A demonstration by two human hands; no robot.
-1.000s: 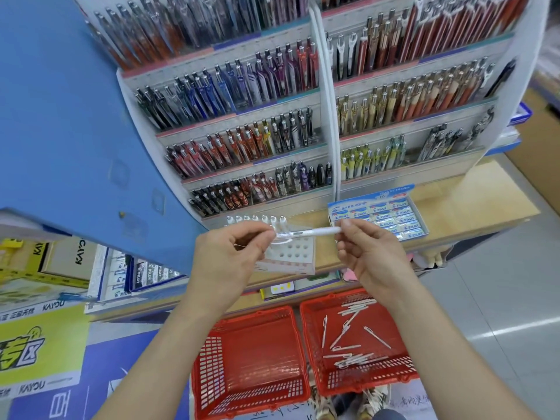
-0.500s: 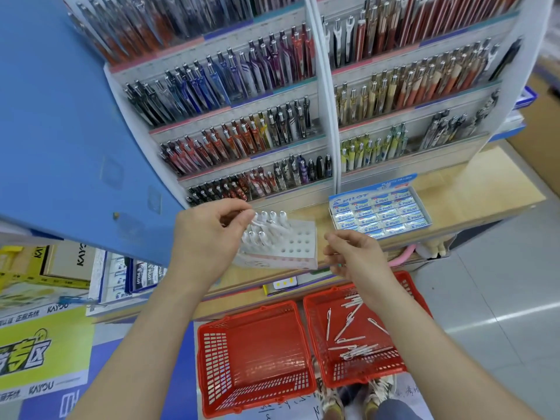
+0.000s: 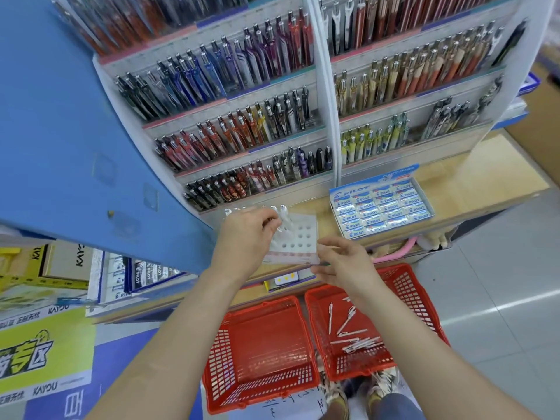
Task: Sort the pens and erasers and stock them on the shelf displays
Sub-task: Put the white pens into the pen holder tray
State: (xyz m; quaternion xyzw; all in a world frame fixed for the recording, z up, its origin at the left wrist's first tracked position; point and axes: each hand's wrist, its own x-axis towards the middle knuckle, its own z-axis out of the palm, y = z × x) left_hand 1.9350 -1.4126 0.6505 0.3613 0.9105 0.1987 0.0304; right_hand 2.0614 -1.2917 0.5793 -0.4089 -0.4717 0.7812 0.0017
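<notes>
A white pen stand (image 3: 303,237) with round holes sits on the wooden shelf ledge (image 3: 485,168). Several white pens (image 3: 283,212) stand in its back rows. My left hand (image 3: 248,237) is over the stand's left side, fingers pinched on a white pen that stands in a hole. My right hand (image 3: 345,265) hovers at the stand's front right corner, fingers loosely apart and holding nothing. Below, the right red basket (image 3: 421,301) holds several loose white pens (image 3: 354,341). The left red basket (image 3: 260,353) has nothing in it. A blue box of erasers (image 3: 381,207) lies on the ledge to the right.
Tiered racks of coloured pens (image 3: 242,128) rise behind the stand. A blue panel (image 3: 60,116) juts out on the left, with boxed stock (image 3: 139,277) under it. Grey floor (image 3: 515,283) lies to the right, and my shoes (image 3: 375,386) show beneath the baskets.
One second ago both hands held a white pen level above the stand. My left hand has since brought it down into the stand, and my right hand let go and dropped to the stand's front.
</notes>
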